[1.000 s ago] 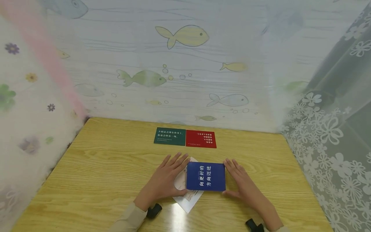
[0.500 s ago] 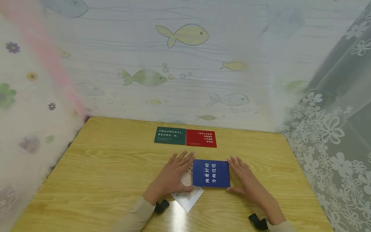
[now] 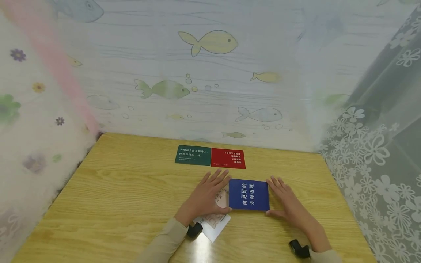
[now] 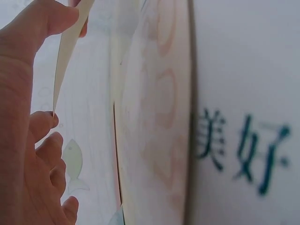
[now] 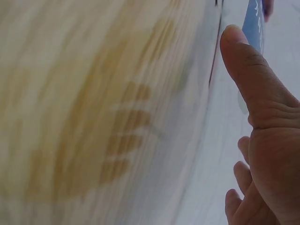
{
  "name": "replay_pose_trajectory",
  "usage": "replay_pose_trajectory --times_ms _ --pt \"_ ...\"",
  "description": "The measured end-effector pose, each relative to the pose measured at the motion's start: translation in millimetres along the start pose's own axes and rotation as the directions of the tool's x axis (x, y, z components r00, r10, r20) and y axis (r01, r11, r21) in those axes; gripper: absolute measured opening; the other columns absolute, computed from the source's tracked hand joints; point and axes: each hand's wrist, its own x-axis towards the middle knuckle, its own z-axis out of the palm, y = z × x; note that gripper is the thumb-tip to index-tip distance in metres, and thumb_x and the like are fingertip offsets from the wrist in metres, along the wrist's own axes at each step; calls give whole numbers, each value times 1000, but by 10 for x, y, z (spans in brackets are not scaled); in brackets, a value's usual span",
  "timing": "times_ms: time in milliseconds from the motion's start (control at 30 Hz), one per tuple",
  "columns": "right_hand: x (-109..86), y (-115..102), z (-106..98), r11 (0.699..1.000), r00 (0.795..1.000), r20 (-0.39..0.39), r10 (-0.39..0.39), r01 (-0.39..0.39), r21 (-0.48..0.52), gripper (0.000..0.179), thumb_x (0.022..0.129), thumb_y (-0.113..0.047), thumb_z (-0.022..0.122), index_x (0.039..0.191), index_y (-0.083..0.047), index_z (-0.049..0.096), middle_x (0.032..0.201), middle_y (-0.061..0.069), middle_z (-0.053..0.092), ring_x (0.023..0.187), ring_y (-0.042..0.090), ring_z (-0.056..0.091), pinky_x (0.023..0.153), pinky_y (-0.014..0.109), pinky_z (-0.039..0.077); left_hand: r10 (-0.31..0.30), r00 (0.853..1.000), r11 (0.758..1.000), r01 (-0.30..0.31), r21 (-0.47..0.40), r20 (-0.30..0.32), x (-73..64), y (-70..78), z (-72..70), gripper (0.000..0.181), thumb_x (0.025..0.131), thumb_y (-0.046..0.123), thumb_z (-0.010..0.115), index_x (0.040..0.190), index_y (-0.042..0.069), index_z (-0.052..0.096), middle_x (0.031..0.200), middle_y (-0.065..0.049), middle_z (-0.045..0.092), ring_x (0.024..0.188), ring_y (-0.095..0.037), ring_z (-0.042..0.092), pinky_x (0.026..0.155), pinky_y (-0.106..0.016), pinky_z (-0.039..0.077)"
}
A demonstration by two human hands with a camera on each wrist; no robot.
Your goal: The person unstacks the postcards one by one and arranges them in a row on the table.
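In the head view a blue card [image 3: 249, 194] with white printed characters is held level above the table by both hands. My left hand [image 3: 205, 195] grips its left edge, thumb at the near corner and fingertip at the far one. The opposite edge is held the same way by my right hand [image 3: 291, 206]. The card's pale underside [image 4: 70, 47] shows between thumb and fingers in the left wrist view. Below the left hand lie a pinkish printed card [image 3: 221, 200] and a white-bordered card [image 3: 213, 232], overlapping and partly hidden.
A green card [image 3: 192, 155] and a red card [image 3: 228, 158] lie side by side farther back on the wooden table [image 3: 115, 190]. A fish-print curtain [image 3: 210, 73] hangs along the table's back edge, with a lace curtain [image 3: 371, 146] on the right.
Both hands have carried the blue card to the right and slightly away from me. More of the pinkish card beneath now shows. The green and red cards stay in place.
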Motion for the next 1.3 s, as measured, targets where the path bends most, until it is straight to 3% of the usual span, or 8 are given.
replay_pose_trajectory --times_ms 500,867,1300 --pt "139 326 -179 999 998 48 -27 28 -26 100 78 -32 87 156 2 35 159 34 30 146 59 21 113 76 20 -39 997 999 42 -30 72 375 41 51 101 83 66 68 163 19 27 170 2 21 158 -23 14 129 -49 13" --pt "296 533 -278 999 995 100 19 -15 -34 100 80 -34 86 157 2 32 161 34 25 148 59 15 115 77 15 -36 991 998 43 -53 129 679 -68 77 101 84 67 67 163 19 27 169 0 24 158 -23 13 129 -49 11" --pt "396 684 -325 998 994 97 47 -43 -44 98 83 -32 84 158 2 30 162 33 21 149 57 10 116 77 10 -28 987 996 41 -80 157 938 -157 124 101 84 66 67 163 20 25 169 -2 25 158 -26 13 130 -47 7"
